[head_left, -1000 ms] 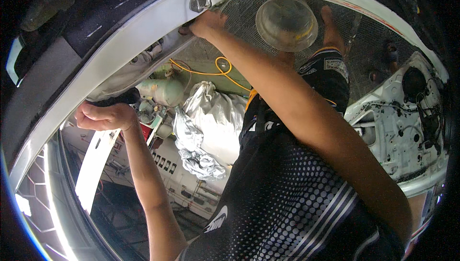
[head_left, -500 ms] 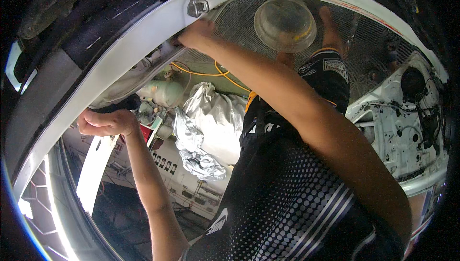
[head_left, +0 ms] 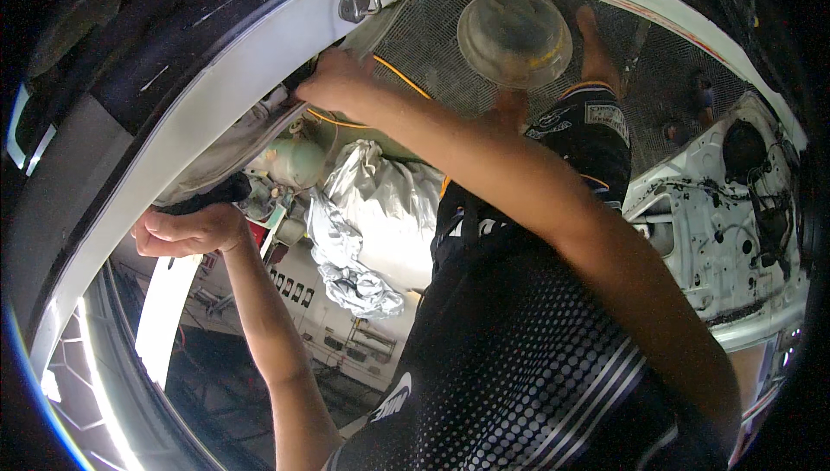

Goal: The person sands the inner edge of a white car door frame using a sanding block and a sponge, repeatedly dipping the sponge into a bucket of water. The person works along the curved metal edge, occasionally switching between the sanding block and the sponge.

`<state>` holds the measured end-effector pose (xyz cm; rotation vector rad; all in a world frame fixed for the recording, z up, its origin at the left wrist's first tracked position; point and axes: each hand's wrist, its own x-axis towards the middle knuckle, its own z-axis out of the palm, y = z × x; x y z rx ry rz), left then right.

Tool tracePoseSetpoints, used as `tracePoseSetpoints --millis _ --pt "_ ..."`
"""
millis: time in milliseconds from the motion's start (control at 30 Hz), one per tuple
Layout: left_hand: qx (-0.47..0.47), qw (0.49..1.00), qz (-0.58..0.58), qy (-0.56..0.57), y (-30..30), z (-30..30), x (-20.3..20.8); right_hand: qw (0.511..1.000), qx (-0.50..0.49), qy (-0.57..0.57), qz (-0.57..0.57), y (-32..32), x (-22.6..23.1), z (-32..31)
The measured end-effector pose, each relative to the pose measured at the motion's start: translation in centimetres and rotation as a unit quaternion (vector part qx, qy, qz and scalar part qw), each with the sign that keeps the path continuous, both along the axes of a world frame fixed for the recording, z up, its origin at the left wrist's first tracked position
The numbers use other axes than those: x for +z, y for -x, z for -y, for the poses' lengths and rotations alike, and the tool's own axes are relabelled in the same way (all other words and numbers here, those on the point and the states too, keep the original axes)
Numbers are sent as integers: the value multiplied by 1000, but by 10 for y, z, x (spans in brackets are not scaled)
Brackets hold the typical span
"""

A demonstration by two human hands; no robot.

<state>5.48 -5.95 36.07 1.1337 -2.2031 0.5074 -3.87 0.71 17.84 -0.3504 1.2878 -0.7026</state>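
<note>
I am at the white-painted door frame [head_left: 259, 75] of a car, which curves across the view with a metal striker loop [head_left: 358, 4] on it. My left hand [head_left: 192, 230] is closed, its fingers curled at the frame's lower left, just under a black piece [head_left: 207, 194] at the end of a grey edge strip [head_left: 229, 160]. What it grips is hidden. My right hand [head_left: 339, 86] reaches across my body to the inner side of the frame, below the striker loop. Its fingers are bent in and mostly hidden by the frame; a dark spot shows at their tips.
Silver crumpled sheeting [head_left: 380, 203] hangs beyond my body, beside a pale green tank [head_left: 292, 164] and a yellow hose [head_left: 402, 75]. A translucent round basin [head_left: 514, 34] stands near my feet on a textured floor. At right is a bare white door panel [head_left: 700, 220] with black wiring.
My right hand has slid down and left along the frame, away from the striker loop. The left hand has shifted slightly down and left.
</note>
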Motion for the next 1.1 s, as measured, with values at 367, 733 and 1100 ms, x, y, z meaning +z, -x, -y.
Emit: tracePoseSetpoints --millis 367,733,1100 --pt "8 1000 -1 -17 -7 0 4 985 84 -5 -152 14 -34 -11" --pt "-127 991 -29 -38 -7 10 -8 977 -26 -35 -207 -3 -42 -23" --pt "-190 962 -192 -42 -9 18 -34 925 -364 -104 -4 46 -46 -155"
